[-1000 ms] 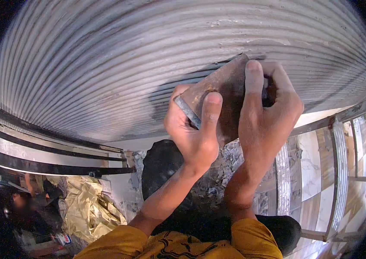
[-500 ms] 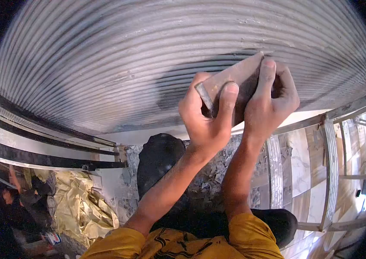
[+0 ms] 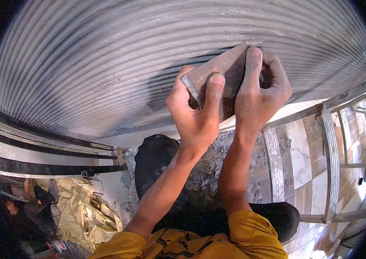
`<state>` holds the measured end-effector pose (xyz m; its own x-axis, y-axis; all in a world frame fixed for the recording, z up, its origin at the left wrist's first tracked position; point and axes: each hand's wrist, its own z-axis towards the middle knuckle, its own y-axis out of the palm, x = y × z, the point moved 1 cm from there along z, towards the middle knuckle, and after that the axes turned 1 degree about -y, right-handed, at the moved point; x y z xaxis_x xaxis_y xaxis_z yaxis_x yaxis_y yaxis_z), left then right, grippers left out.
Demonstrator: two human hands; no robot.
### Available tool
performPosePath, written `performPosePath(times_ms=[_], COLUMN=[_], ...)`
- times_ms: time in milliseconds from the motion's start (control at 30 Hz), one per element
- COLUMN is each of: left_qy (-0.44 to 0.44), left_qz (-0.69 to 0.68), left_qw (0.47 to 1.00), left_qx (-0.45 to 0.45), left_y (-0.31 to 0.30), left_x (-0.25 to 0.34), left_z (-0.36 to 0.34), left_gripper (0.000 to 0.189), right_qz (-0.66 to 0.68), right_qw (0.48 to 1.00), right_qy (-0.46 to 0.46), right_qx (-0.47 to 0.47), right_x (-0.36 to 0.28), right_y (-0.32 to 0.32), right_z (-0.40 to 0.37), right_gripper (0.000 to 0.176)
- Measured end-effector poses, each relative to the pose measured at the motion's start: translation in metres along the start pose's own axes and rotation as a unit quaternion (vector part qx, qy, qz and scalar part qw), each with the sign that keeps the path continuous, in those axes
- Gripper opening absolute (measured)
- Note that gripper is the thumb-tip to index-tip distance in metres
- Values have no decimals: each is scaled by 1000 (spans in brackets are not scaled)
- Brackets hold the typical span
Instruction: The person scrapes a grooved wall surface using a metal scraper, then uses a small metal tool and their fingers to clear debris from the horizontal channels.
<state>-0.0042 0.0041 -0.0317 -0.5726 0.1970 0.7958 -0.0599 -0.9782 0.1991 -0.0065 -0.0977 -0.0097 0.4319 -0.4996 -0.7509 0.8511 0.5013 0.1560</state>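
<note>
My left hand [image 3: 199, 114] and my right hand [image 3: 260, 97] both grip a piece of folded sandpaper [image 3: 224, 68], brownish and dusty, with a thicker grey edge at its left end. My thumbs press on its near face, while the other fingers curl around or behind it and are partly hidden. The sandpaper is held tilted, its upper right corner up against the ridged grey panel [image 3: 118, 73]. Pale dust coats my right fingers most. Shadows of the hands fall on the panel's grooves.
Dark frame bars [image 3: 40, 164] run along the left, and metal rails [image 3: 331, 164] cross the right over a tiled floor [image 3: 299, 151]. Crumpled gold-coloured paper [image 3: 86, 211] lies at lower left, near another person [image 3: 32, 211]. Flaky debris [image 3: 209, 168] covers the floor below.
Both hands and the sandpaper have shifted left and slightly up in view, still gripping it. The view itself has moved slightly.
</note>
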Motion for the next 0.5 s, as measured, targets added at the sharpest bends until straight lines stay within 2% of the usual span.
performPosePath(times_ms=[133,300,500], left_qy=[-15,-25,3], left_qz=[-15,-31,-19], left_qw=[1000,999,1000], left_qx=[10,12,15], left_y=[4,6,7], left_x=[-1,-2,1], left_z=[0,-1,-2], left_gripper=[25,24,24], right_qz=[-9,-49,-44], right_qw=[1000,995,996], right_qy=[6,32,31], right_qx=[-14,-77,-77], right_x=[-2,-16,-17], right_y=[-5,-7,-8], right_z=[5,20,18], right_gripper=[24,30,29])
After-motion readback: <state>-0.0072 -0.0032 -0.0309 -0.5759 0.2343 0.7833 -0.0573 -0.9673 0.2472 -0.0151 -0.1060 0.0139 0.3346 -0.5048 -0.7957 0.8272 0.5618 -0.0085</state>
